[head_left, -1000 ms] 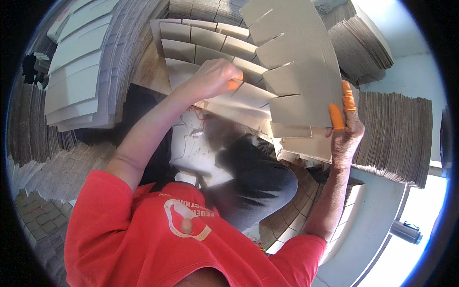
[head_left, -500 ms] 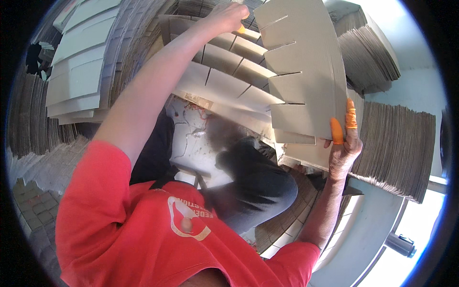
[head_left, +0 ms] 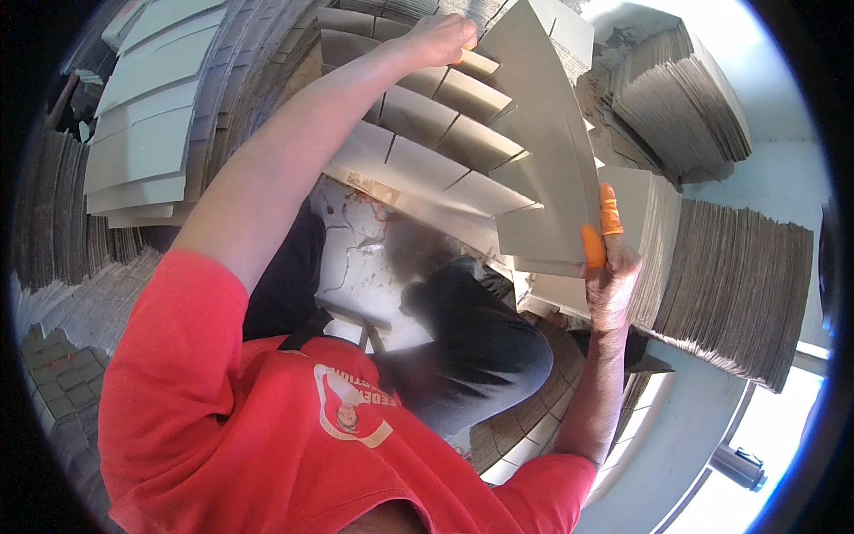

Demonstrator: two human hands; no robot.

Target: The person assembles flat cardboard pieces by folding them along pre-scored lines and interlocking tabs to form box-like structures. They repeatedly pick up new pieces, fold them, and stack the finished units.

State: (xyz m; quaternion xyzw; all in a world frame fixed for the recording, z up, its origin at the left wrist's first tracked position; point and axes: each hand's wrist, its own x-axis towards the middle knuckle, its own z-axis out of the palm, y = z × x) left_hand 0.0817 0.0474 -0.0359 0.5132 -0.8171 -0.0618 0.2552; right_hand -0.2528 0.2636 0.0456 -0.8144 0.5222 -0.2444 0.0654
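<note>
A large slotted cardboard sheet [head_left: 551, 160] stands tilted, held at its near right edge by my right hand [head_left: 612, 271], whose thumb and finger wear orange finger covers. Several slotted cardboard strips [head_left: 436, 160] stand in parallel rows to the left of it. Their right ends meet the sheet's left edge, where its slots are mostly hidden; I cannot tell how deeply they interlock. At the far end of the rows my left hand [head_left: 443, 40] is closed, its fingers on the end of a far strip and close to the sheet's upper part.
Stacks of cardboard [head_left: 738, 276] stand on the right, with another pile [head_left: 680, 98] behind. More layered cardboard [head_left: 156, 107] fills the left side. My bent knee [head_left: 480, 356] is below the work, beside a pale, littered surface [head_left: 356, 258]. A dark cylinder [head_left: 738, 467] lies at lower right.
My right hand has moved left with the sheet, bringing its slotted edge over the strip ends and turning it more edge-on. My left hand has shifted slightly right and nearer.
</note>
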